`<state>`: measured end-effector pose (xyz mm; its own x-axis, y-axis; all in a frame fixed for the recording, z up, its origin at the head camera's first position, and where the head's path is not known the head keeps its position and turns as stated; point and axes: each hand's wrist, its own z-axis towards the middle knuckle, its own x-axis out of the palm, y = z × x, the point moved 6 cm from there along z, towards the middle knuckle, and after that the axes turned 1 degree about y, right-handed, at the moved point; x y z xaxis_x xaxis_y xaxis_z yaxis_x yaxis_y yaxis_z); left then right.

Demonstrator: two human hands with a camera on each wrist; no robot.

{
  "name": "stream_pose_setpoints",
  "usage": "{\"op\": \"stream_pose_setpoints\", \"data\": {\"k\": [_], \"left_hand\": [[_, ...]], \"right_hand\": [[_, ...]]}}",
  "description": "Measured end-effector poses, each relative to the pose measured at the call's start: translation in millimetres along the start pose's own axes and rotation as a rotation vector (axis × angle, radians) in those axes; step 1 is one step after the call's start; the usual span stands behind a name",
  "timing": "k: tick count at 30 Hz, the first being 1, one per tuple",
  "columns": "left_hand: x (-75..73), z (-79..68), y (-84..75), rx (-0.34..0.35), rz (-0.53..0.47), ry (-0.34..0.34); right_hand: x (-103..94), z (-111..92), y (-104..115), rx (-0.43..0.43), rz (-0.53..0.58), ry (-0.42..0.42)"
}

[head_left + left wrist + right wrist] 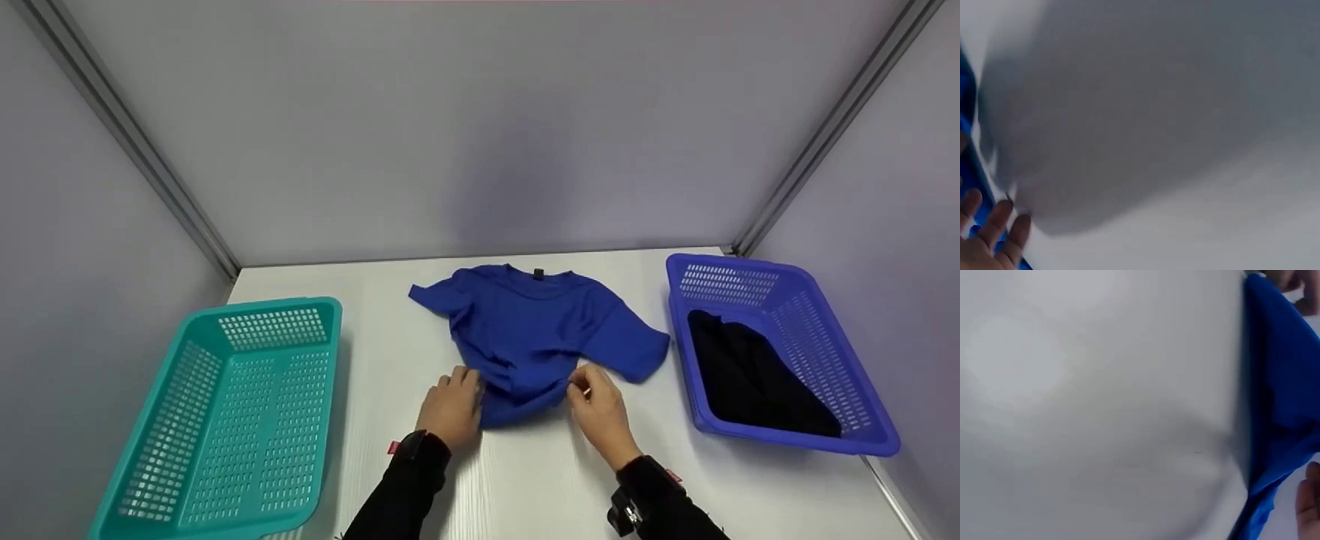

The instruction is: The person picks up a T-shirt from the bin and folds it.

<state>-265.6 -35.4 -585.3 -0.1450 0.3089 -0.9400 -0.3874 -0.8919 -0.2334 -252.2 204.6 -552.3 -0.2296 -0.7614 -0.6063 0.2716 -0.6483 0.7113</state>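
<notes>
Black sleeves [401,491] come in at the bottom of the frame, left hand [450,407] on the lower-left edge of the blue shirt [525,322] with fingers loosely bent, can't tell if it grips, right hand [604,416] pinching the lower-right edge between thumb and forefinger. Shirt lies center frame on the white counter [382,360], neckline up, lower part bunched, sleeves out to both sides. Teal basket [330,390] sits lower left, purple basket [814,322] at right with black cloth [750,382] inside.
</notes>
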Motion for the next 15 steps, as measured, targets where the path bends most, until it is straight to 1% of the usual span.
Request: {"op": "stream_pose_setpoints", "data": {"k": [1, 3, 5, 7, 8, 9, 11, 13, 14, 15], "left_hand": [[-1.3, 0.2, -4.7, 0.028, -0.028, 0.008], [-3.1, -0.3, -15.0, 0.085, -0.051, 0.03], [-3.5, -1.2, -23.0, 0.119, -0.023, 0.051], [-3.3, -2.3, -28.1, 0.132, 0.01, 0.061], [-2.8, -2.6, -29.7, 0.136, 0.026, 0.062], [-1.6, -2.6, -30.8, 0.144, 0.044, 0.057], [-0.2, -1.7, -32.9, 0.162, 0.073, 0.054], [0.9, -0.8, -34.1, 0.169, 0.091, 0.059], [1.9, -0.3, -34.2, 0.164, 0.098, 0.072], [3.1, -0.1, -33.9, 0.154, 0.101, 0.087]], "right_hand": [[2.4, -2.5, -1.6, 0.001, -0.023, 0.032], [6.0, -5.5, -0.6, -0.039, -0.063, 0.061], [9.2, -6.1, 5.8, -0.13, -0.103, 0.064], [14.5, -5.1, 16.4, -0.251, -0.166, 0.085], [18.5, -4.8, 21.9, -0.311, -0.214, 0.114], [23.9, -4.9, 27.0, -0.366, -0.267, 0.162], [36.8, -6.7, 34.8, -0.465, -0.384, 0.286], [48.9, -10.4, 38.9, -0.54, -0.516, 0.395], [53.4, -12.0, 40.3, -0.568, -0.575, 0.425], [56.5, -12.9, 41.8, -0.594, -0.628, 0.43]]}}
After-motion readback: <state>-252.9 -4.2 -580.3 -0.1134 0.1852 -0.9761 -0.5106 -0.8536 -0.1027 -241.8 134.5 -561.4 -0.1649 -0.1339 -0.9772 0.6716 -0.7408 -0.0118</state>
